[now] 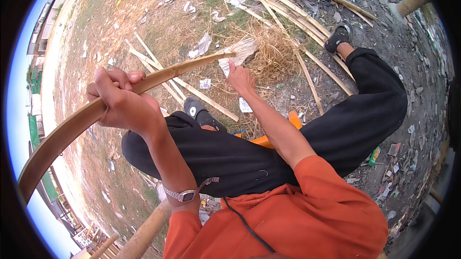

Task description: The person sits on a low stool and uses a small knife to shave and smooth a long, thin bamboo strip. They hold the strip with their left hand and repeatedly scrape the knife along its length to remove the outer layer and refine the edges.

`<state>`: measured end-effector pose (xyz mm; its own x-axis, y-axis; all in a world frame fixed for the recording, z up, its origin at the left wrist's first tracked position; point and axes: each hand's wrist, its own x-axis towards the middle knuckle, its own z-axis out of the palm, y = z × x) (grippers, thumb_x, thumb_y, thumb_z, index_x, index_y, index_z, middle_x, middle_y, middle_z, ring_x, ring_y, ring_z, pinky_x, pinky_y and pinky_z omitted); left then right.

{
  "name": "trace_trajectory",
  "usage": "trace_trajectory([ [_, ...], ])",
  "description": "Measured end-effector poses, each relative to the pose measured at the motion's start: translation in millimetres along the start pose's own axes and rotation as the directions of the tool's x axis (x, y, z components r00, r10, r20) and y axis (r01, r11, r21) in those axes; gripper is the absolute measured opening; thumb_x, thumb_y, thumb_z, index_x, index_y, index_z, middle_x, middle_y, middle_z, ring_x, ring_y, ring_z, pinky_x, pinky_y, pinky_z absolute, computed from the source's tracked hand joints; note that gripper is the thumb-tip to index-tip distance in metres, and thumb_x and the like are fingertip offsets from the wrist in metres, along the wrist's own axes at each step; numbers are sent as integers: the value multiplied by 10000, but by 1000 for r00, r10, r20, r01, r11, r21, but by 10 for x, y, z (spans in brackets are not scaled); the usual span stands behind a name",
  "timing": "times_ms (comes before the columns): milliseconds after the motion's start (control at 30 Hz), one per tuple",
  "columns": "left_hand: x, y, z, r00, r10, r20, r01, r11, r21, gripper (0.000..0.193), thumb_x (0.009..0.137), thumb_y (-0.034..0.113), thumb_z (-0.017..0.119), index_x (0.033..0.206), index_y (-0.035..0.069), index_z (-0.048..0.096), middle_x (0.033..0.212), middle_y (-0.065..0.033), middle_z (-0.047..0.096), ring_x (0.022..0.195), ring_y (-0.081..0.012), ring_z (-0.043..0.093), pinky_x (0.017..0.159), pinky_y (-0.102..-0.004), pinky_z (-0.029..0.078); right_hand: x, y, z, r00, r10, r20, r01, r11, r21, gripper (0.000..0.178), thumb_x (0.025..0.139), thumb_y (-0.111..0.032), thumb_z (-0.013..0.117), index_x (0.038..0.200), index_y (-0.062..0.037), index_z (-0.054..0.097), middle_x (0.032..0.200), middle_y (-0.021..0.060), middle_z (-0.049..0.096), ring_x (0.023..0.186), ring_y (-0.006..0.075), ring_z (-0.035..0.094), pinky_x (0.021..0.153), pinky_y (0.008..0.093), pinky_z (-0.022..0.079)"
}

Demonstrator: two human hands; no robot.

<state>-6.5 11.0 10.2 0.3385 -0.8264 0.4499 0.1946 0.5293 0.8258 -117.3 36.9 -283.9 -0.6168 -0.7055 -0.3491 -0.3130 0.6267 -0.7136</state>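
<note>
My left hand [126,96] is closed round a long, bowed bamboo strip [65,136]. One end of the strip runs out at the lower left; the other tapers away to a tip just above my right hand. My right hand [240,80] is closed, thumb up, close below that tip. What its fingers hold, if anything, is hidden. Right by the tip lies a pale, flat-sided piece [244,49], whose kind I cannot make out. A heap of dry, curly shavings [276,55] sits beside it on the ground.
Several split bamboo strips [307,26] lie across the ground ahead, and more strips [180,83] rest left of my right hand. Under my legs an orange seat [263,141] shows. Bamboo poles [144,230] stand at the lower left. Litter and stones are scattered on the right.
</note>
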Motion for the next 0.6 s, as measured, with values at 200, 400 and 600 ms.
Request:
trace_trajectory([
  [200,-40,19,-3,1000,8,21,-9,1000,3,325,912,33,514,653,109,332,505,-25,382,421,-107,379,406,-260,405,-129,-163,36,998,-46,36,42,995,93,668,975,-487,280,889,37,685,853,302,646,842,471,622,786,534,470],
  [400,10,3,-62,1000,-10,8,10,1000,-5,342,916,38,517,639,113,330,502,-22,379,422,-97,370,406,-260,403,114,6,142,998,23,50,-24,1000,4,680,978,-477,286,854,57,688,844,312,643,849,461,633,778,525,487],
  [600,-76,64,7,995,-19,98,17,1000,20,331,908,36,513,637,123,344,523,3,335,484,-81,347,462,-258,378,289,369,230,992,124,-21,-125,987,-98,653,980,-473,309,862,37,701,867,300,653,855,427,656,763,498,508],
])
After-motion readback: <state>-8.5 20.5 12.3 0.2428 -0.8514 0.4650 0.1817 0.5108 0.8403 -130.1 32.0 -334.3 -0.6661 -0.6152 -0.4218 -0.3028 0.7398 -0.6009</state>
